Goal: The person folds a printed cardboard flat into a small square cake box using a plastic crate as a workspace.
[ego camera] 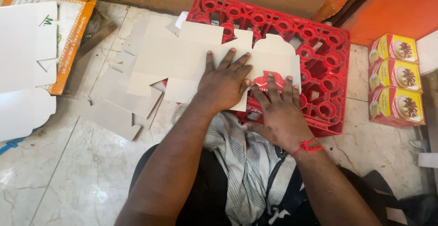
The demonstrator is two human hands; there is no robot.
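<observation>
- White cards (25,66) lie at the far left edge, at nine o'clock from the hands, well apart from them, with an orange-edged sheet (75,14) beneath.
- Grey cut-outs (116,103) lie loose on the marble floor (68,162) at eight o'clock from the blank; bare floor shows below them.
- The blank (182,57), a flat die-cut grey card, lies half on the floor, half on the crate; its long axis runs nine to three o'clock, its rounded flap at the three o'clock end.
- The left hand (223,82) lies palm down on the blank's near middle, fingers spread and flat, tips pointing to twelve o'clock; the card reaches past them on three sides.
- The right hand (280,112) lies flat at four o'clock from the left, fingers slightly spread, tips resting on the blank's lower right edge, where a red patch (267,81) shows just beside them.
- The red crate (319,48), ringed with round sockets, lies under the blank's right end and stands clear at three o'clock.
- Yellow boxes (396,80) are stacked at the far right, well apart from the crate's edge.
</observation>
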